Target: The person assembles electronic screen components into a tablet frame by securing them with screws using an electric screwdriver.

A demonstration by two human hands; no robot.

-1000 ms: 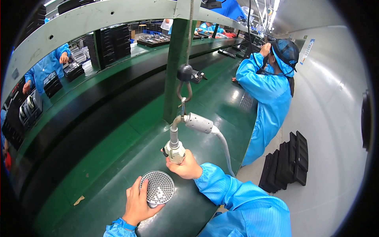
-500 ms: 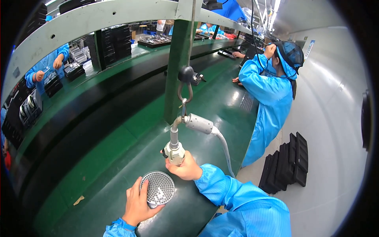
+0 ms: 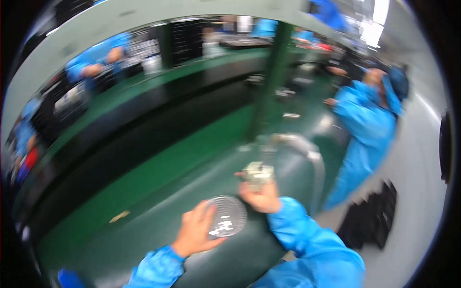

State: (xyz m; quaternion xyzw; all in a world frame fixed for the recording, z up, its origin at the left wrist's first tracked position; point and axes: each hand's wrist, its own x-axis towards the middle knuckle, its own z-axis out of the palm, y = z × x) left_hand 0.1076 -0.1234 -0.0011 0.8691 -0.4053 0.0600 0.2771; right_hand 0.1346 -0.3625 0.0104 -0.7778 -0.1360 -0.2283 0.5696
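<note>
The picture is blurred by motion. My left hand (image 3: pixel 196 231) holds a round silver perforated disc (image 3: pixel 226 216) flat against the green bench (image 3: pixel 158 168). My right hand (image 3: pixel 261 197) grips the body of a hanging power screwdriver (image 3: pixel 257 174) just right of the disc, its tip over the disc's far edge. A pale hose (image 3: pixel 307 153) curves from the tool up and to the right. Both of my sleeves are blue.
A green post (image 3: pixel 271 77) rises behind the tool. A co-worker in a blue coat and cap (image 3: pixel 365 125) stands at the bench to the right. Black trays (image 3: pixel 372 218) are stacked on the floor at right. More people in blue work across the far line at left.
The view has swung and blurred, so the bench now sits further right and lower in the picture. My hands keep the same hold on the disc and the tool.
</note>
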